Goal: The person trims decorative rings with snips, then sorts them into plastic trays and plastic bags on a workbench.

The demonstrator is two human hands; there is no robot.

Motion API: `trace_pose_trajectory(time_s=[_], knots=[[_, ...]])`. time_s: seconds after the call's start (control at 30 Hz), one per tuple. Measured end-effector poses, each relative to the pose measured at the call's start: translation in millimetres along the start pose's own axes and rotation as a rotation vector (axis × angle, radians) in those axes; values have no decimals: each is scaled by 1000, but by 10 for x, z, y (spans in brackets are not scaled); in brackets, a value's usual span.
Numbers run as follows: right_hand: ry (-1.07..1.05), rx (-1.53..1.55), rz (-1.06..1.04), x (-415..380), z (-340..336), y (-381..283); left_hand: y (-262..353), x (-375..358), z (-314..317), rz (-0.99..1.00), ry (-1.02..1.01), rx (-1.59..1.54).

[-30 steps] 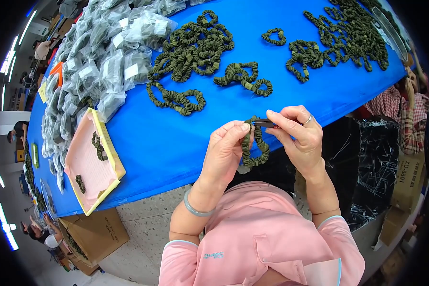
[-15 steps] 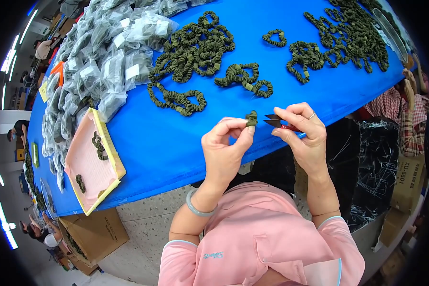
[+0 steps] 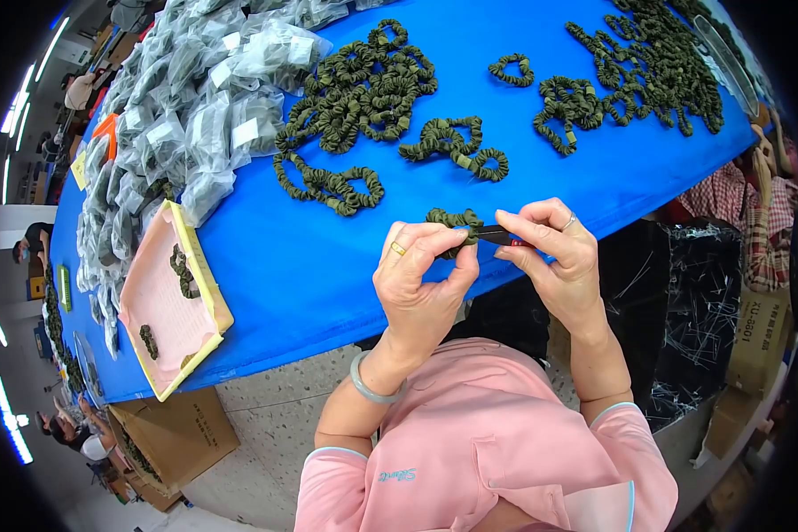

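Above the table's near edge, my left hand pinches a dark green scrunchie between thumb and fingers. My right hand is closed around small thread snips with red handles. The dark blades of the snips touch or overlap the scrunchie's right side; whether they are closed on a thread is too small to tell. Just beyond my hands lie a few loose scrunchies and a larger heap of scrunchies.
Clear bags of packed items cover the blue table's left side. A yellow-rimmed tray holds a few scrunchies. More scrunchies are piled at far right. A cardboard box stands below; other people are at far left.
My left hand has turned the scrunchie so more of it shows. The snips have moved left, from just apart to against the scrunchie.
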State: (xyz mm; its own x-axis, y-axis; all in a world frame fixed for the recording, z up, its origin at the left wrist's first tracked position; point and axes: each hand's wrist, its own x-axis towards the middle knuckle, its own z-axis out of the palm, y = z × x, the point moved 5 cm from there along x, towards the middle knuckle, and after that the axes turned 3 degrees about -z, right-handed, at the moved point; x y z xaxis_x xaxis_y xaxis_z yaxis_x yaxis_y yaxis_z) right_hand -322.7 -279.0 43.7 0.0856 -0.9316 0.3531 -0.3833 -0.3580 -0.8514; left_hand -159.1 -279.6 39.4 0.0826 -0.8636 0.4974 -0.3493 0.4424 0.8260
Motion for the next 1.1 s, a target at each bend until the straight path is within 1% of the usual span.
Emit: trace_pose_trajectory(time_s=[0.07, 0.2, 0.27, 0.3, 0.37, 0.43, 0.47, 0.5, 0.53, 0.57, 0.6, 0.63, 0.7, 0.73, 0.77, 0.8, 0.87, 0.9, 1.03, 1.07, 1.1], knots=[[2, -13, -11, 12, -4, -15, 3, 4, 2, -9, -6, -3], [47, 92, 139, 150, -53, -3, -40, 26, 75, -110, -112, -105], [-202, 67, 144, 168, -5, 122, -104, 25, 209, -246, -351, -197], [-201, 68, 143, 182, -44, 223, -126, 65, 237, -245, -351, -195], [-116, -25, 119, 247, -203, 444, -200, 208, 319, -193, -317, -114], [247, 13, 280, 371, -581, 685, -183, 405, 359, 223, -226, 350], [415, -103, 132, 447, -758, 659, -242, 511, 389, 223, -227, 349], [466, -151, 200, 439, -862, 681, -255, 594, 442, 343, -228, 513], [516, -199, 266, 428, -937, 697, -245, 617, 453, 404, -229, 596], [471, -157, 245, 428, -908, 680, -236, 639, 464, 466, -225, 677], [426, -116, 226, 399, -860, 645, -274, 660, 430, 313, -260, 555], [432, -116, 227, 354, -817, 597, -310, 660, 404, 161, -296, 432], [245, -47, 263, 282, -561, 494, -388, 603, 375, -144, -364, 186], [219, 39, 248, 236, -442, 422, -363, 557, 364, -144, -369, 188], [191, 126, 233, 201, -329, 362, -385, 486, 342, -286, -353, 12], [190, 130, 237, 173, -258, 332, -404, 400, 322, -426, -332, -165], [94, 105, 102, 165, -123, 226, -431, 235, 304, -700, -278, -525], [96, 105, 103, 162, -106, 226, -404, 198, 285, -701, -280, -524], [84, 130, 68, 162, -67, 207, -381, 32, 266, -973, -224, -818], [82, 129, 67, 160, -69, 199, -383, 22, 266, -972, -222, -819], [88, 141, 72, 149, -82, 189, -366, 50, 240, -844, -204, -731]])
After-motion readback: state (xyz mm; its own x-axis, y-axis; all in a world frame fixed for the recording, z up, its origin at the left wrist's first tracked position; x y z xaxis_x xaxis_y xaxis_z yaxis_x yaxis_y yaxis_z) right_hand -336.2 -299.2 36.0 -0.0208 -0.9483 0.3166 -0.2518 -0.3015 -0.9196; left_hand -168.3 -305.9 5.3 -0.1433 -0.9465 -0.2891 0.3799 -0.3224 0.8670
